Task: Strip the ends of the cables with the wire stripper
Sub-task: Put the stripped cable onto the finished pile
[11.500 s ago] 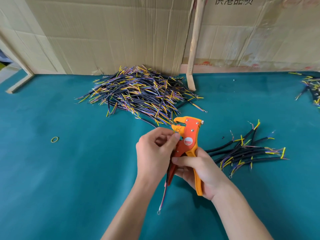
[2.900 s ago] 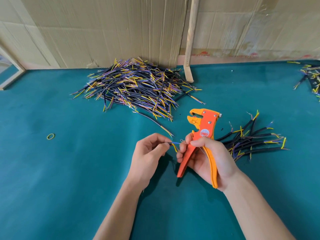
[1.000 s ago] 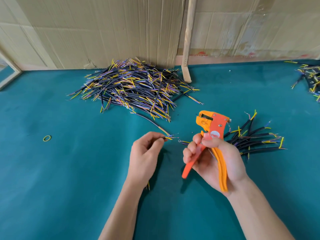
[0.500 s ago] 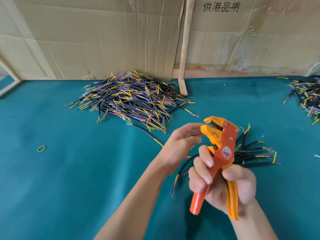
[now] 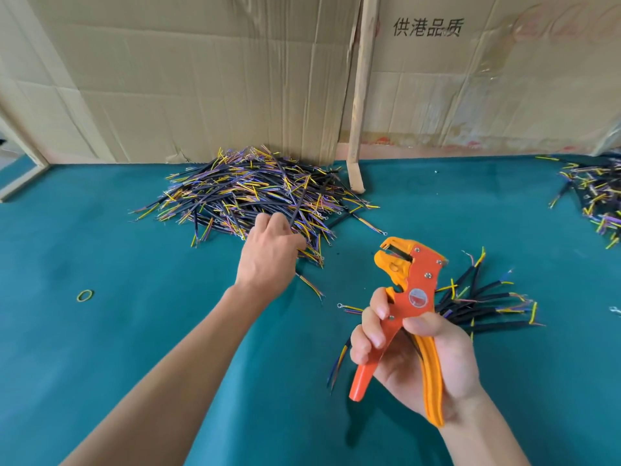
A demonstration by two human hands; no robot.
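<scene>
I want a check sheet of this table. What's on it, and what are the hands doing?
Surface: teal table.
Job's things: orange wire stripper held up; big cable pile at the back; small cable bunch by the right hand.
Clutter: rubber band; wooden stick.
Hands: left hand pinches a black cable from the big pile; right hand grips the stripper.
Cables: another heap far right.
Surroundings: cardboard wall.

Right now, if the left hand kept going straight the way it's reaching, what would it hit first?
The left hand is already at the near edge of the big pile of cables, fingers curled, apparently around one black cable. Going straight on, it would push deeper into that pile, then likely meet the cardboard wall behind.
</scene>
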